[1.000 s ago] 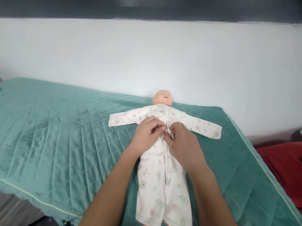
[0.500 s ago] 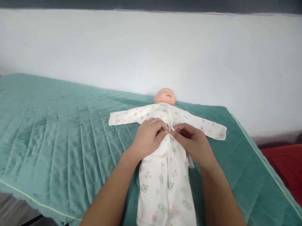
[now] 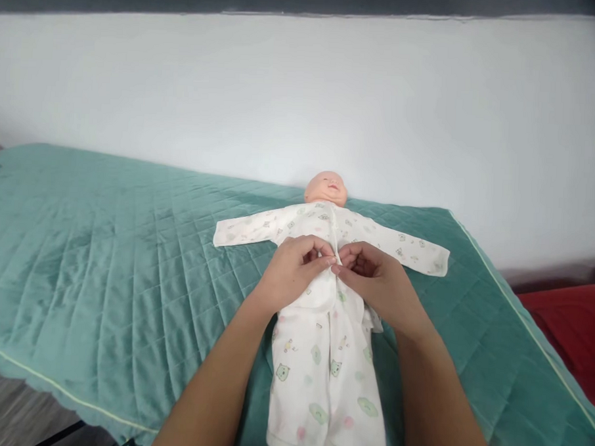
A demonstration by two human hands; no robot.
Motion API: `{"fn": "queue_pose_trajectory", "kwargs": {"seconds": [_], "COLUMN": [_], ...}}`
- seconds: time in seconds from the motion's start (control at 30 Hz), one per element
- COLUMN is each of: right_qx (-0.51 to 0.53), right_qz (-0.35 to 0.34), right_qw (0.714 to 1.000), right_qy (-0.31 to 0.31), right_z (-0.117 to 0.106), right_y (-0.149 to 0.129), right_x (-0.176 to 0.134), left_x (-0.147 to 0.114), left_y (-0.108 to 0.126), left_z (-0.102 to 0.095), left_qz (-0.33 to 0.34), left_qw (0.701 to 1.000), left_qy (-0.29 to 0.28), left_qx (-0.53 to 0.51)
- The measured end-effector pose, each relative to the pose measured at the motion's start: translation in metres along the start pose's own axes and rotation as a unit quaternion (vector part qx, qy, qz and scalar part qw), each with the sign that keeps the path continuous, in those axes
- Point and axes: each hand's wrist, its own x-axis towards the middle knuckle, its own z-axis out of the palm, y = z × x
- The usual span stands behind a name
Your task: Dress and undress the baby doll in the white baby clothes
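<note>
A baby doll (image 3: 325, 188) lies on its back, dressed in a white printed baby shirt (image 3: 305, 217) with both sleeves stretched out sideways. White printed pants (image 3: 301, 374) cover its legs. My left hand (image 3: 298, 269) pinches one side of the shirt's front opening at belly height. Facing it, my right hand (image 3: 374, 275) pinches the other side, thumb and finger closed on the cloth. The fingertips of both hands meet at the centre line. Any fastener between them is too small or hidden to make out.
A teal quilted cover (image 3: 128, 255) with a pale piped edge spreads under the doll. Behind it rises a white wall (image 3: 234, 95). Something red (image 3: 569, 327) stands beyond the right edge, and dark floor (image 3: 13, 408) shows at lower left.
Both hands stay at the shirt front. The fingertips have shifted slightly, the right thumb now lying closer against the left thumb. The doll has not visibly moved.
</note>
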Motion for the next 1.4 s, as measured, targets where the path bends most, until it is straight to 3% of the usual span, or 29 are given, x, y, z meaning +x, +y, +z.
{"fn": "queue_pose_trajectory", "kwargs": {"seconds": [0.2,0.43,0.83,0.97,1.23,1.4], "right_qx": [-0.084,-0.143,-0.177,-0.166,-0.171,-0.146], "right_qz": [0.001,-0.019,-0.020,-0.017,-0.010,-0.014], "right_qw": [0.996,0.990,0.984,0.986,0.984,0.987], "right_qy": [0.000,0.008,-0.012,-0.016,-0.048,-0.061], "right_z": [0.004,0.011,0.012,0.009,0.002,-0.001], "right_y": [-0.005,-0.008,-0.009,-0.007,-0.007,-0.006], "right_x": [-0.002,-0.002,-0.004,-0.005,-0.005,-0.004], "left_x": [0.000,-0.001,-0.002,-0.001,-0.001,0.005], "left_y": [-0.001,0.002,0.000,0.000,-0.007,-0.014], "left_z": [0.001,0.001,-0.003,-0.005,-0.002,0.001], "left_qz": [-0.052,-0.071,-0.080,-0.074,-0.017,0.128], "left_qw": [0.995,0.995,0.980,0.982,0.999,0.987], "left_qy": [0.016,0.023,-0.003,-0.008,0.007,0.085], "left_qx": [-0.083,-0.073,-0.182,-0.176,-0.036,0.043]}}
